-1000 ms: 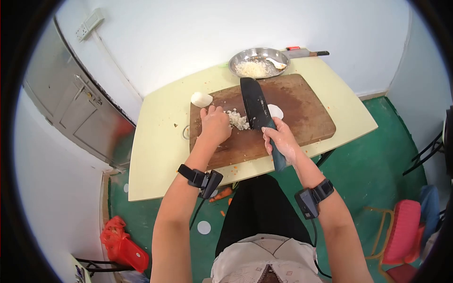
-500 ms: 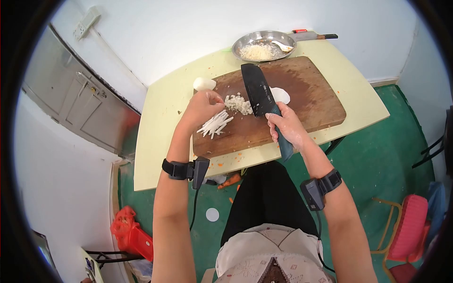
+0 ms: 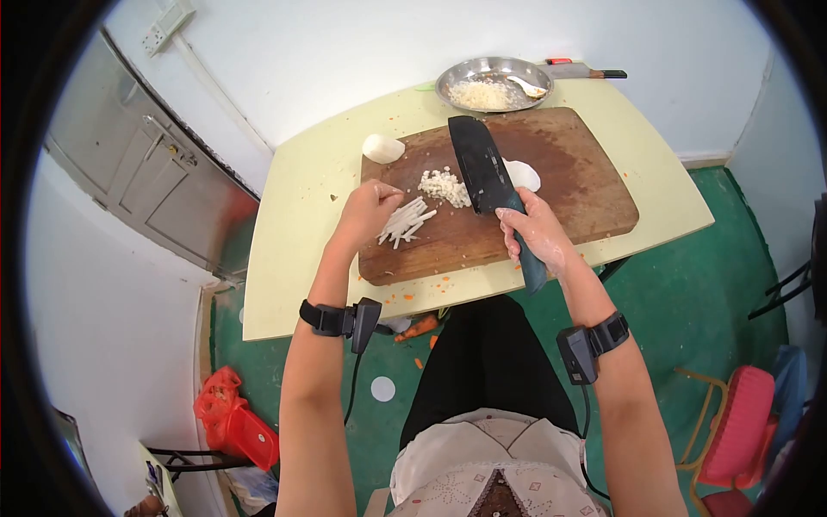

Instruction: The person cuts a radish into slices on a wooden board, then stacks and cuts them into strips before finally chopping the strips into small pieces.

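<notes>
My right hand (image 3: pixel 538 231) is wrapped around the handle of a black-bladed cleaver (image 3: pixel 481 164), its blade pointing away over the wooden cutting board (image 3: pixel 577 164). Left of the blade lies a pile of white dice (image 3: pixel 443 187), apparently radish. My left hand (image 3: pixel 369 211) is closed with fingers curled, beside a bundle of white strips (image 3: pixel 407 224); whether anything is in its fingertips is hidden. A peeled white radish piece (image 3: pixel 383 149) rests at the board's far left corner. Partly behind the cleaver is a flat white slice (image 3: pixel 523 176).
A steel plate (image 3: pixel 448 84) with chopped white bits and a white spoon (image 3: pixel 526 87) stands behind the board. Another knife (image 3: pixel 586 72) lies beside it. Orange scraps dot the yellow table (image 3: pixel 297 215). A red chair (image 3: pixel 741 422) is at the right.
My left hand has drawn back from the diced pile towards the near left, beside the strips. My right hand keeps its grip on the cleaver. The whole view has shifted slightly.
</notes>
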`<state>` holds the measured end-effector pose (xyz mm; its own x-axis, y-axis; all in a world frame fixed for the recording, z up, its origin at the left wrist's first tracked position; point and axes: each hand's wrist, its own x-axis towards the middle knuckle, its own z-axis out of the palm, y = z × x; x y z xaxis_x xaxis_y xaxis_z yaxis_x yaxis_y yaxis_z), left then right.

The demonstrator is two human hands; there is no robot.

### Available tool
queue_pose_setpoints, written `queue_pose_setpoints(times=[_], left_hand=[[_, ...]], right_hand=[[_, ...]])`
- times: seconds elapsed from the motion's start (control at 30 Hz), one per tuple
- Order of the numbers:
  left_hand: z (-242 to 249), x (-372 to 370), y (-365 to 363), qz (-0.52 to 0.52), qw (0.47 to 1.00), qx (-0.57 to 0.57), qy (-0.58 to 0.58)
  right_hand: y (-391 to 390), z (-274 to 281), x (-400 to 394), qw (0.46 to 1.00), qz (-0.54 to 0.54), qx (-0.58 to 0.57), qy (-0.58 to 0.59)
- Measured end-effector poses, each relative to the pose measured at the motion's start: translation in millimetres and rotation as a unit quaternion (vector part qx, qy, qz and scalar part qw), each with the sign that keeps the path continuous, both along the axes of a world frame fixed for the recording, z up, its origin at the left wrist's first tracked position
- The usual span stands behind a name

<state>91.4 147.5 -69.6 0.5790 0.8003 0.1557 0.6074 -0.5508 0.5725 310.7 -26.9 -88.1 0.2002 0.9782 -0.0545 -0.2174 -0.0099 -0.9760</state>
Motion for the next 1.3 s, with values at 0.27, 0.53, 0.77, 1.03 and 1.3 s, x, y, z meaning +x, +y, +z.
queue_pose_setpoints(times=[0.27,0.53,0.77,1.03,1.3], left_hand=[[-21,-8,-35,-0.034,0.99,0.136,0.024],[-43,3,-54,0.048,0.97,0.24,-0.001],[-41,5,-54,0.046,0.966,0.253,0.007],[-47,3,-53,0.054,0.966,0.249,-0.034],[-46,-10,-57,-0.022,0.98,0.192,-0.054]], right_hand=[[2,-5,-1,1.0,0.005,0.001,-0.003],[3,22,-15,0.981,0.042,-0.061,-0.18],[21,55,-29,0.868,0.124,-0.078,-0.475],[18,60,-32,0.907,0.078,-0.142,-0.388],[5,51,-44,0.896,0.066,-0.069,-0.433]])
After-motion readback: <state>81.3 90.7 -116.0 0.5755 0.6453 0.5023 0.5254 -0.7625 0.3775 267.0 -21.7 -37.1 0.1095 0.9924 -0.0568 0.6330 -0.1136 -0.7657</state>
